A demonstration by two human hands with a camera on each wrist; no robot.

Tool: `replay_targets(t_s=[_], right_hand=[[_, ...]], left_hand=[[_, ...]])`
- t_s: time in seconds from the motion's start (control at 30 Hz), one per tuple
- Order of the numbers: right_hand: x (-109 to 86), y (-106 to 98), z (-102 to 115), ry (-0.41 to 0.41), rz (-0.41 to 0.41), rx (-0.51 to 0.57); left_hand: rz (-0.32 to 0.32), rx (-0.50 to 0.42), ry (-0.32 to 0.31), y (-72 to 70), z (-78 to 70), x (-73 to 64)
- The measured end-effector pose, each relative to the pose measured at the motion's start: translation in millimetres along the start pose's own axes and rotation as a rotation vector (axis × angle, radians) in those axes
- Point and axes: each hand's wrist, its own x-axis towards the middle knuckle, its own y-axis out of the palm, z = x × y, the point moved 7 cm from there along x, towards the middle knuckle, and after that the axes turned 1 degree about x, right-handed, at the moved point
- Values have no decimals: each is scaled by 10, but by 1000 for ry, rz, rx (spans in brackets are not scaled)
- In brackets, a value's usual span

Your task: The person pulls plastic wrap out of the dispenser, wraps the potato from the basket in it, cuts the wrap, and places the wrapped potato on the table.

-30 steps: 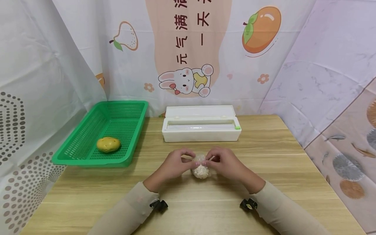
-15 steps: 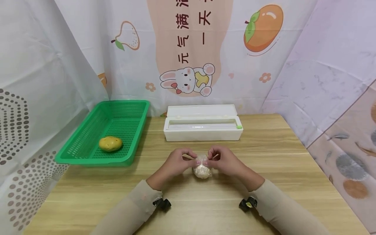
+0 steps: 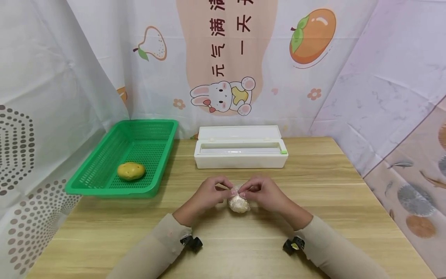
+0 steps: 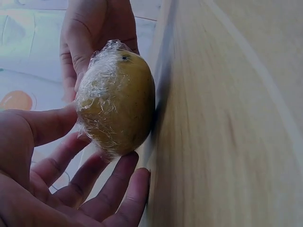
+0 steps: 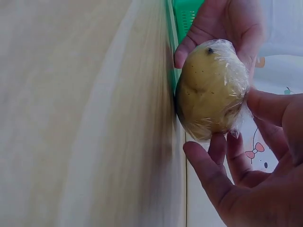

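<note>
A potato [image 3: 239, 205] bundled in clear cling film [image 4: 102, 94] sits on the wooden table between both hands. My left hand [image 3: 209, 194] is at its left side, thumb pressed to the film on top and the other fingers curved along the side. From the right, my right hand [image 3: 267, 194] holds it the same way, thumb and fingertips pinching at the film. Both thumbs nearly meet on the gathered film. In the right wrist view the potato's yellow skin [image 5: 201, 90] shows through, with a dark spot near one end.
A green plastic basket [image 3: 150, 191] stands at the left with one unwrapped potato [image 3: 131, 171] in it. Behind the hands is a white cling film dispenser [image 3: 240, 161], lid raised, a roll inside. A printed curtain [image 3: 153, 89] hangs along the table's back edge.
The fingertips of my right hand have come inward and down onto the film at the top. My left hand and the wrapped potato stay almost in place.
</note>
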Motion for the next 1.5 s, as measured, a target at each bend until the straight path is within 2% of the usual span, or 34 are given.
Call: replay_targets(t_s=[0.1, 0.23, 0.43, 0.63, 0.77, 0.9, 1.03, 1.27, 1.5], right_hand=[[-2, -14, -2, 3, 11, -50], [-24, -54, 28, -33, 69, -129], [-62, -72, 82, -91, 165, -191], [-65, -86, 88, -78, 168, -247], [-64, -105, 87, -69, 155, -276], [-59, -104, 106, -96, 155, -297], [-53, -104, 100, -102, 139, -309], [-32, -116, 82, -98, 99, -290], [-50, -172, 88, -153, 118, -310]], left_hand=[[3, -17, -3, -11, 16, 1], [23, 2, 19, -17, -18, -12], [96, 108, 117, -4, -135, -41], [158, 224, 189, -18, -180, -49], [226, 208, 200, -29, -144, -41], [276, 179, 214, -18, -114, -26], [260, 173, 206, -9, -106, -11], [223, 222, 226, -10, -122, -20], [197, 205, 203, -71, -138, -34]])
